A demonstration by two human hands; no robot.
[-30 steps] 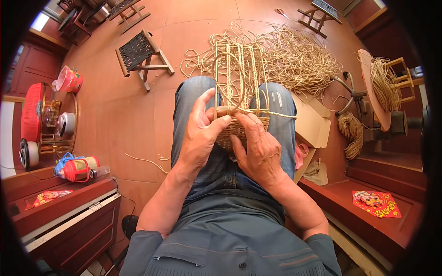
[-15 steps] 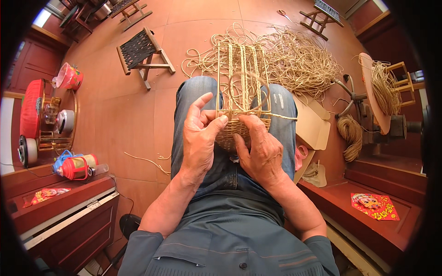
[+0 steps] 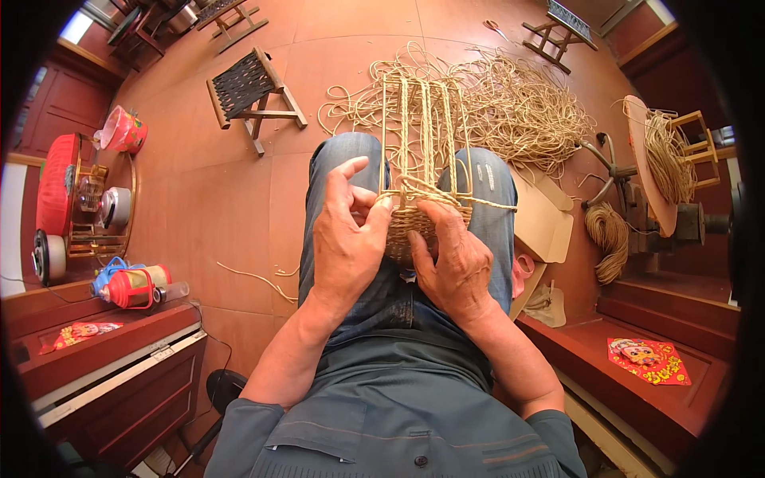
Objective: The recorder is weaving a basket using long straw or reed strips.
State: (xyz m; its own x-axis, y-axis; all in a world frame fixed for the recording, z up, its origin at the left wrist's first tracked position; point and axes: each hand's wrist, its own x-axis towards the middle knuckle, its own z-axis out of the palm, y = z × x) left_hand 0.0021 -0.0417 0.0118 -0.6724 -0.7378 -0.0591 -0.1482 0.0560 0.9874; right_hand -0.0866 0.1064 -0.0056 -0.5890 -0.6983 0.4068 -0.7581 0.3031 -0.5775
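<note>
Your left hand half-spread, thumb at the left edge of a part-woven cord frame, its grip unclear, right hand pinching the weave, frame between your knees, tangled cord beyond.

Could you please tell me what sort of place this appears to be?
Probably a room in a home, used for weaving by hand. A large heap of cord lies on the floor, near a partly woven frame, and a low stool gives it a household look.
</note>
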